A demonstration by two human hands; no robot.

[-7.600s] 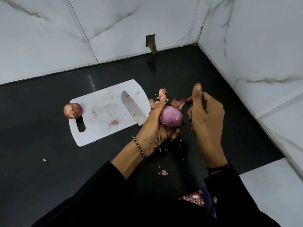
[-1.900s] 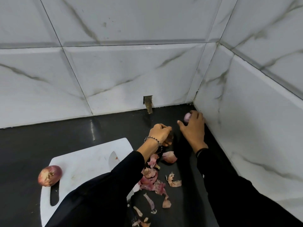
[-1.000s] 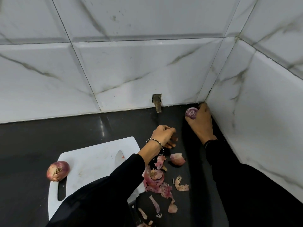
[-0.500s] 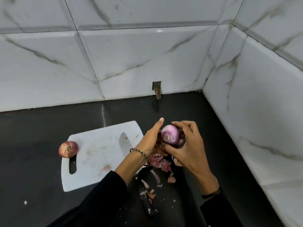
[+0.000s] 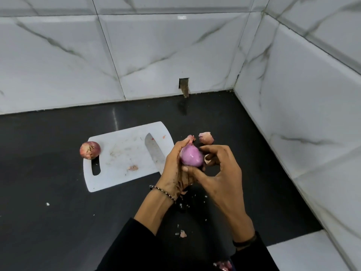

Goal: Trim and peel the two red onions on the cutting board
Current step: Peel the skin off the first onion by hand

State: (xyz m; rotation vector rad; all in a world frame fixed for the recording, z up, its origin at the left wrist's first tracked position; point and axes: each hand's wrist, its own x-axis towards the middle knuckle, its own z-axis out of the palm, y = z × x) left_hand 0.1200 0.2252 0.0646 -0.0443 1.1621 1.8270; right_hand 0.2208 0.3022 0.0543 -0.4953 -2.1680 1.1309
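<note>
Both hands close on one onion: my left hand cups the onion steady, my right hand pinches it, thumb beneath, likely to strip leftover skin. At ten o'clock the knife lies parked on the board; the second onion, unpeeled, waits at its left edge.

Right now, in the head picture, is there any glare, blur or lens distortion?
Head view: a thin glare streak on the black counter behind the cutting board; tile joints bow, so the wide lens distorts; the peeled onion, left hand and right hand look slightly soft.
</note>
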